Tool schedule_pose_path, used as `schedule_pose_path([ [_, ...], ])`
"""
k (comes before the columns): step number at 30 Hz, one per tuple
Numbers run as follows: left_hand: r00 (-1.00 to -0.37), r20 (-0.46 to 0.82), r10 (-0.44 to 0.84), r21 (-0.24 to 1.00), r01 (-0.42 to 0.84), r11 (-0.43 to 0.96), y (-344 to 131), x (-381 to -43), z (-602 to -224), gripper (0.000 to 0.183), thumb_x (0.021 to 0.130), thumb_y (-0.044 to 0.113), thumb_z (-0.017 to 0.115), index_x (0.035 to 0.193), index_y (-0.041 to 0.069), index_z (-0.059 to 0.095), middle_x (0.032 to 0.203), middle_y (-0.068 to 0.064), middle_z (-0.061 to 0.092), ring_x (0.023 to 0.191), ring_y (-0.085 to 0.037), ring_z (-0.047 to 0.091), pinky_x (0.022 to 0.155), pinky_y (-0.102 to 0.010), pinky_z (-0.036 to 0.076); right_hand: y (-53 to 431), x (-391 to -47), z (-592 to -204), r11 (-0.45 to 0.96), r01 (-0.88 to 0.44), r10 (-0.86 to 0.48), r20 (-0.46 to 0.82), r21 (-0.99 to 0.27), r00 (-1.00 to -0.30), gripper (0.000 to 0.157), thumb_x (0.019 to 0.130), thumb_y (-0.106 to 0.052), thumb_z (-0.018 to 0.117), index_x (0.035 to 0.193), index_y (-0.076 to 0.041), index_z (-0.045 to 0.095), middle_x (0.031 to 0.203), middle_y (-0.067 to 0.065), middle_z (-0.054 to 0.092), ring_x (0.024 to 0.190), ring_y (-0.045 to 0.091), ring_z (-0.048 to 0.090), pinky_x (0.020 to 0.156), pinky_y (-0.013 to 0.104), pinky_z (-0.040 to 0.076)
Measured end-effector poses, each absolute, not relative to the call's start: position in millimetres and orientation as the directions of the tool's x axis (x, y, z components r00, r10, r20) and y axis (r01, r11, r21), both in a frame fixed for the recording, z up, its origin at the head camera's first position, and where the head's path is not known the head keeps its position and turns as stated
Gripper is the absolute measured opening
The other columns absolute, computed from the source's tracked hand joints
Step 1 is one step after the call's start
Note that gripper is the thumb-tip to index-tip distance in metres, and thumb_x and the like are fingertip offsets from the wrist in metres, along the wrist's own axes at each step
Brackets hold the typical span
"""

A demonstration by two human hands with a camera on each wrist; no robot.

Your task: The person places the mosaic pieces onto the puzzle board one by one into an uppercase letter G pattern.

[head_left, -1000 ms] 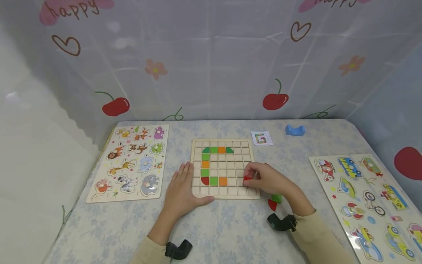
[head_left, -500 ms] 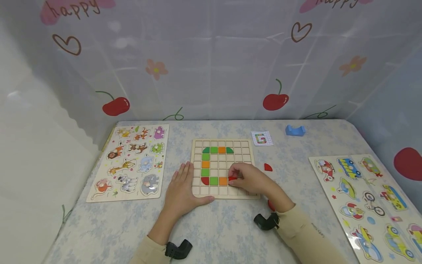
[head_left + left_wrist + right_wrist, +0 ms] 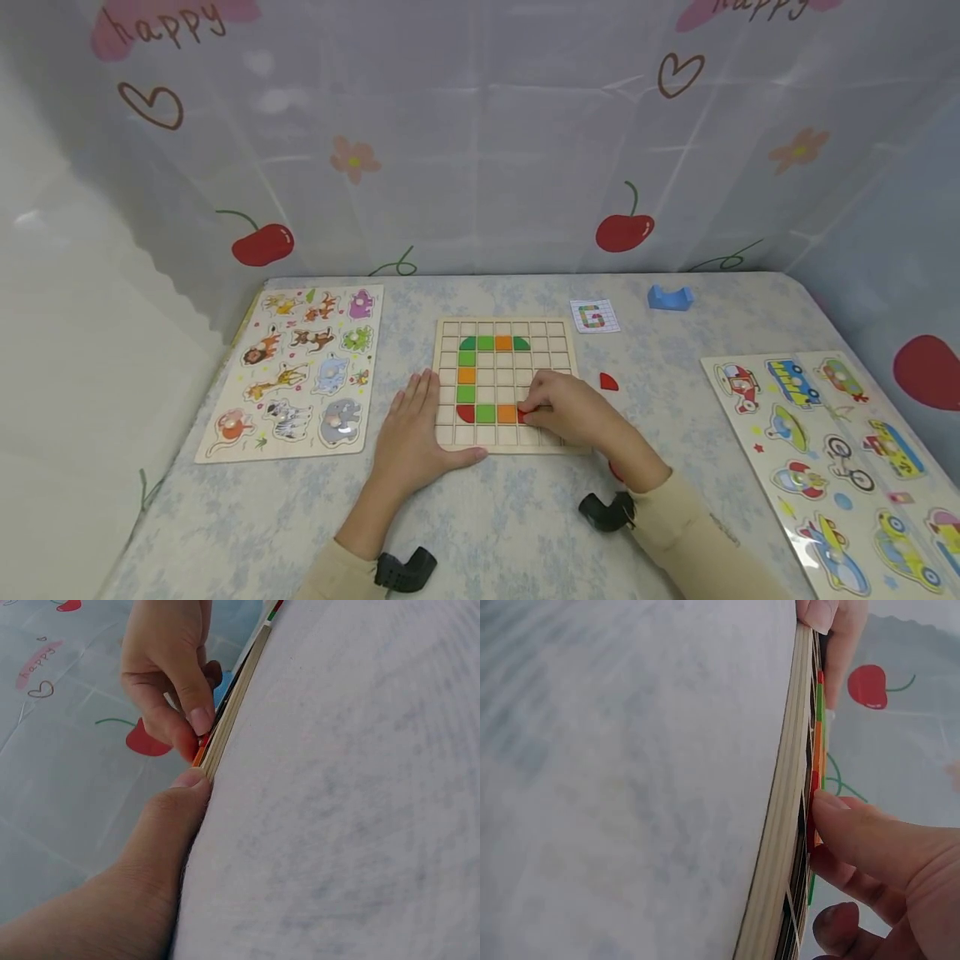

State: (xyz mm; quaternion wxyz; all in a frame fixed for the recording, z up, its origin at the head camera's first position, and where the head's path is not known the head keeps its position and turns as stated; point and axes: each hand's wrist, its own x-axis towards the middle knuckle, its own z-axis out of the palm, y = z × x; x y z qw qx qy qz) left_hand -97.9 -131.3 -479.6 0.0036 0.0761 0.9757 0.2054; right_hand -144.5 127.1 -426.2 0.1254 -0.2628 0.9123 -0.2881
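A wooden grid board (image 3: 551, 333) lies flat on the table, with green, orange and red tiles in a C-like line. The left hand (image 3: 412, 437) rests against the board's left side, fingers straight, its thumb along the near edge. Over the lower middle of the board, the right hand (image 3: 564, 410) pinches a red tile (image 3: 522, 416) between thumb and fingers, just right of an orange tile (image 3: 507, 414). In the right wrist view, this red tile (image 3: 812, 825) sits low at the board's surface beneath the thumb. Its full shape is covered by the fingers.
A loose red quarter-circle tile (image 3: 608, 382) lies right of the board; another red piece (image 3: 616, 472) is partly hidden by the right forearm. Behind are a small pattern card (image 3: 596, 316) and a blue holder (image 3: 671, 298). Animal (image 3: 300, 437) and vehicle (image 3: 757, 400) puzzles flank the board.
The right hand has moved left across the board with the red tile, to beside the bottom orange tile, then stayed there. The left hand has kept its place.
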Motion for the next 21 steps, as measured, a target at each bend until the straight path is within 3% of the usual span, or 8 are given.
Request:
schedule_pose_path([
  [4, -0.988, 0.03, 0.151, 0.404, 0.15, 0.903, -132.0, -97.5, -481.0, 0.136, 0.063, 0.087, 0.064, 0.159, 0.004, 0.014, 0.166, -0.011, 0.017, 0.156, -0.026, 0.012, 0.127, -0.046, 0.014, 132.5, -141.1, -426.3, 0.681, -0.42, -0.568, -0.07, -0.6, -0.82, 0.028, 0.087, -0.015, 0.077, 0.114, -0.013, 0.076, 0.101, -0.004, 0.065, 0.079, 0.008, 0.054, 0.069, 0.022, 0.048],
  [11, -0.989, 0.043, 0.143, 0.411, 0.148, 0.9, -131.9, -96.5, -482.2, 0.135, 0.064, 0.085, 0.067, 0.159, 0.003, 0.016, 0.166, -0.012, 0.018, 0.156, -0.027, 0.013, 0.127, -0.047, 0.014, 153.1, -137.2, -426.4, 0.691, -0.3, -0.489, -0.12, -0.658, -0.864, 0.036, 0.091, -0.017, 0.073, 0.126, -0.018, 0.067, 0.114, -0.004, 0.065, 0.086, 0.013, 0.054, 0.074, 0.027, 0.05],
  [16, -0.988, 0.037, 0.148, 0.421, 0.15, 0.895, -131.9, -96.5, -482.0, 0.135, 0.064, 0.084, 0.067, 0.159, 0.004, 0.015, 0.167, -0.011, 0.017, 0.156, -0.027, 0.012, 0.127, -0.047, 0.013, 181.4, -132.9, -422.4, 0.71, -0.303, -0.466, -0.101, -0.636, -0.879, 0.034, 0.092, -0.016, 0.071, 0.126, -0.014, 0.066, 0.108, 0.0, 0.065, 0.071, 0.012, 0.051, 0.062, 0.024, 0.048],
  [21, -0.987, 0.035, 0.154, 0.409, 0.155, 0.899, -132.1, -97.5, -481.5, 0.135, 0.064, 0.086, 0.064, 0.159, 0.005, 0.014, 0.167, -0.011, 0.016, 0.156, -0.026, 0.011, 0.127, -0.046, 0.013, 215.0, -123.1, -417.9, 0.745, -0.268, -0.428, -0.13, -0.611, -0.894, 0.031, 0.091, -0.017, 0.071, 0.122, -0.013, 0.068, 0.106, -0.001, 0.066, 0.074, 0.012, 0.05, 0.062, 0.022, 0.046],
])
